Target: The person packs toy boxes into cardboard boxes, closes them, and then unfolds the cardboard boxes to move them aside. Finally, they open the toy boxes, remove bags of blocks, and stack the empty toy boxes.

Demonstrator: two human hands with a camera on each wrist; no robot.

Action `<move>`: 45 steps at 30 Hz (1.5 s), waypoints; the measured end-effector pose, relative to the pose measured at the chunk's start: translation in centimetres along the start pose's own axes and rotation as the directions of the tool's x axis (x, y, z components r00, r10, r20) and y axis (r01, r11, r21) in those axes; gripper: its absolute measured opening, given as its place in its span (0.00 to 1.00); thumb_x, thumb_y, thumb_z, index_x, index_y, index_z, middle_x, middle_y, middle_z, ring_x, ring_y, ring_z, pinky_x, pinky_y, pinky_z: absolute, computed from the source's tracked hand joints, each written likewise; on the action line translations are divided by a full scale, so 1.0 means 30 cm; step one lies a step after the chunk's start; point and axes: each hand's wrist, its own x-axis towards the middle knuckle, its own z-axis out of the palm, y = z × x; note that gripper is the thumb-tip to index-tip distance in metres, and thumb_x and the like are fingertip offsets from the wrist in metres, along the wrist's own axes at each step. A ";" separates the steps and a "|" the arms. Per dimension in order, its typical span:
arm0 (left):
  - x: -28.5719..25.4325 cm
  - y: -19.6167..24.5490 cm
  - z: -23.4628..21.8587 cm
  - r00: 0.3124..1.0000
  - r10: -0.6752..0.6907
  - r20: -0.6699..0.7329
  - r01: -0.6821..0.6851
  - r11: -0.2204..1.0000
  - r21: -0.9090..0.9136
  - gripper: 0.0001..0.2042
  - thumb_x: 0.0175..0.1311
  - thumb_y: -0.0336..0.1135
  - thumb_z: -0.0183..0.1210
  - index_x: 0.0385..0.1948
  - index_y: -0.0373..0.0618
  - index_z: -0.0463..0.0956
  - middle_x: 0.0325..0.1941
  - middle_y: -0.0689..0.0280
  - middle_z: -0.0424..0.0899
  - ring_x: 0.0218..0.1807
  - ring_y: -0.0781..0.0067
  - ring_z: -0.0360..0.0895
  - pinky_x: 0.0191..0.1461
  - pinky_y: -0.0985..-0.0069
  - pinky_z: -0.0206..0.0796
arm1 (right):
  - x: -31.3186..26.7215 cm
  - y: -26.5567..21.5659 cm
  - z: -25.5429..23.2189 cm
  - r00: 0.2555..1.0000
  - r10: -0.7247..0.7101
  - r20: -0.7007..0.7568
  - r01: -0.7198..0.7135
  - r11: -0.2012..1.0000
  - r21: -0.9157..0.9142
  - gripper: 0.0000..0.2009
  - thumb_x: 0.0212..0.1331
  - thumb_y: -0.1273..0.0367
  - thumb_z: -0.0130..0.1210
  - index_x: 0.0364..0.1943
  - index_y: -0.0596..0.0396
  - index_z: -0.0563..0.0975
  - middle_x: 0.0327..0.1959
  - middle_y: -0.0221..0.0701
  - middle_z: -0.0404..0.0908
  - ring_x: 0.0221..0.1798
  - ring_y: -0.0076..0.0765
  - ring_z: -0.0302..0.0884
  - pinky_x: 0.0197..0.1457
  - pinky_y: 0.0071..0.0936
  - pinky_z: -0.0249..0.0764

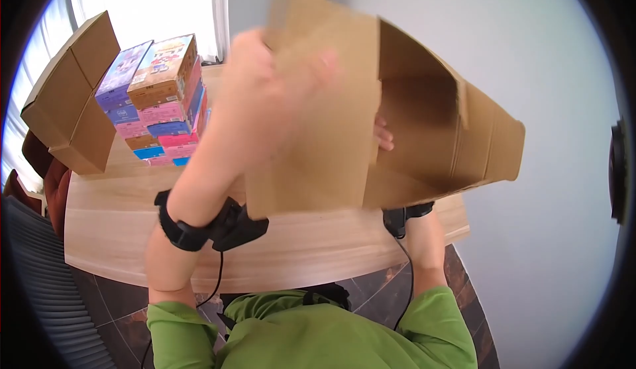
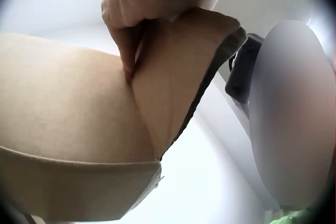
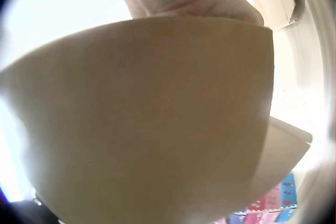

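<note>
An open cardboard box is held up above the table, tilted, its mouth facing right and its flaps spread. My left hand is at the upper left of the box, blurred in the head view. Seen from the left wrist, that hand grips a cardboard flap, its fingertips tucked against the fold. Fingers of my right hand show inside the mouth of the box; the box hides the rest. In the right wrist view, the right hand's palm shows above the edge of a broad cardboard panel.
Stacked colourful small boxes stand at the table's far left. Beside them is another open cardboard box. The wooden table has chairs at its left. A wall rises on the right, and cables hang from both wrist cameras.
</note>
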 end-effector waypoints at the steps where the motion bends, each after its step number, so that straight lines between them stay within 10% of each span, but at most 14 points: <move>1: 0.017 -0.005 -0.008 0.999 -0.026 -0.041 0.026 1.000 0.000 0.09 0.55 0.32 0.54 0.31 0.34 0.76 0.23 0.62 0.80 0.25 0.71 0.76 0.30 0.78 0.66 | 0.002 0.000 -0.024 0.996 0.087 -0.007 -0.087 0.996 0.005 0.17 0.59 0.57 0.44 0.34 0.60 0.67 0.27 0.31 0.63 0.28 0.24 0.57 0.36 0.18 0.62; 4: 0.076 0.004 -0.035 0.951 -0.294 -0.098 0.257 0.924 -0.285 0.10 0.56 0.33 0.54 0.31 0.33 0.76 0.25 0.64 0.80 0.26 0.78 0.75 0.29 0.80 0.66 | 0.010 0.009 -0.051 0.974 0.219 -0.056 -0.221 0.975 -0.019 0.16 0.59 0.57 0.43 0.33 0.59 0.67 0.26 0.31 0.62 0.28 0.25 0.57 0.36 0.19 0.62; 10: 0.077 -0.003 -0.027 0.948 -0.318 -0.003 0.303 0.905 -0.299 0.10 0.55 0.32 0.55 0.30 0.32 0.75 0.25 0.63 0.80 0.25 0.77 0.75 0.27 0.80 0.65 | -0.007 0.085 0.082 0.973 -0.076 -0.219 0.040 0.985 -0.167 0.17 0.60 0.56 0.42 0.34 0.58 0.67 0.25 0.30 0.61 0.29 0.27 0.58 0.36 0.23 0.64; 15: -0.108 0.026 0.069 0.949 -0.098 0.300 0.200 0.922 -0.330 0.09 0.56 0.31 0.55 0.33 0.33 0.74 0.24 0.66 0.79 0.23 0.79 0.68 0.29 0.80 0.64 | -0.002 0.079 -0.040 0.941 -0.235 -0.245 0.230 0.972 -0.050 0.16 0.60 0.56 0.42 0.35 0.58 0.67 0.27 0.30 0.60 0.30 0.28 0.58 0.38 0.23 0.66; 17: -0.156 0.055 0.047 0.866 -0.173 0.469 0.225 0.973 -0.057 0.10 0.56 0.32 0.55 0.36 0.34 0.73 0.24 0.62 0.77 0.25 0.73 0.72 0.33 0.77 0.66 | -0.014 0.081 -0.020 0.929 -0.257 -0.266 0.245 0.966 -0.079 0.16 0.60 0.57 0.43 0.36 0.58 0.67 0.27 0.30 0.61 0.31 0.28 0.59 0.39 0.23 0.66; 20: -0.194 0.101 0.073 0.868 0.047 0.495 -0.051 0.999 -0.005 0.12 0.54 0.32 0.56 0.38 0.35 0.73 0.23 0.58 0.75 0.28 0.63 0.74 0.35 0.72 0.67 | -0.024 0.088 -0.005 0.916 -0.276 -0.292 0.253 0.961 -0.115 0.16 0.60 0.57 0.43 0.37 0.58 0.67 0.29 0.30 0.61 0.32 0.28 0.59 0.39 0.23 0.66; 21: -0.208 0.119 0.076 0.848 0.007 0.530 0.033 0.997 -0.066 0.12 0.51 0.27 0.58 0.37 0.32 0.74 0.38 0.55 0.77 0.37 0.58 0.74 0.42 0.72 0.66 | -0.023 0.091 -0.005 0.914 -0.278 -0.297 0.253 0.960 -0.120 0.16 0.60 0.57 0.44 0.38 0.58 0.67 0.29 0.30 0.61 0.33 0.28 0.59 0.39 0.23 0.66; 24: -0.214 0.127 0.048 0.835 0.011 0.550 0.054 0.993 -0.102 0.14 0.52 0.27 0.58 0.40 0.32 0.72 0.40 0.56 0.76 0.40 0.63 0.73 0.43 0.72 0.65 | -0.031 0.101 0.002 0.912 -0.276 -0.302 0.247 0.960 -0.131 0.17 0.60 0.57 0.44 0.39 0.58 0.67 0.31 0.31 0.62 0.34 0.28 0.60 0.40 0.23 0.66; 27: -0.208 0.122 0.045 0.908 0.079 0.412 -0.019 0.989 -0.148 0.12 0.55 0.31 0.55 0.39 0.36 0.72 0.37 0.55 0.74 0.39 0.61 0.72 0.40 0.71 0.67 | -0.037 0.112 0.006 0.914 -0.270 -0.303 0.239 0.961 -0.136 0.17 0.60 0.57 0.45 0.40 0.58 0.66 0.32 0.31 0.62 0.35 0.28 0.60 0.40 0.23 0.67; 34: -0.074 0.035 -0.052 0.960 -0.258 0.109 0.276 0.801 -0.531 0.09 0.61 0.32 0.52 0.38 0.36 0.71 0.35 0.68 0.75 0.37 0.83 0.69 0.40 0.80 0.63 | -0.038 0.131 0.011 0.921 -0.241 -0.305 0.206 0.968 -0.145 0.17 0.59 0.58 0.46 0.42 0.58 0.66 0.36 0.32 0.63 0.38 0.28 0.61 0.42 0.23 0.67; 39: -0.005 -0.062 -0.084 0.905 -0.154 0.397 0.312 0.874 -0.373 0.18 0.61 0.35 0.53 0.51 0.41 0.63 0.41 0.65 0.75 0.40 0.79 0.71 0.46 0.79 0.62 | -0.051 0.134 0.007 0.923 -0.231 -0.307 0.193 0.970 -0.148 0.18 0.59 0.58 0.47 0.44 0.59 0.66 0.38 0.33 0.64 0.40 0.28 0.61 0.43 0.24 0.67; 41: -0.006 -0.033 -0.070 0.782 -0.167 0.600 0.347 0.917 -0.196 0.28 0.56 0.33 0.56 0.58 0.43 0.54 0.51 0.60 0.70 0.50 0.75 0.68 0.54 0.75 0.58 | -0.055 0.135 0.006 0.921 -0.234 -0.312 0.194 0.969 -0.154 0.18 0.59 0.58 0.47 0.45 0.59 0.66 0.39 0.33 0.64 0.41 0.28 0.62 0.43 0.24 0.67; 45: -0.087 -0.053 0.084 0.577 0.142 0.804 -0.281 0.959 0.032 0.46 0.45 0.39 0.65 0.65 0.47 0.41 0.66 0.49 0.50 0.67 0.57 0.50 0.67 0.66 0.45 | -0.066 0.124 0.007 0.921 -0.235 -0.309 0.195 0.968 -0.156 0.19 0.59 0.58 0.48 0.46 0.59 0.65 0.41 0.33 0.65 0.43 0.28 0.62 0.44 0.24 0.67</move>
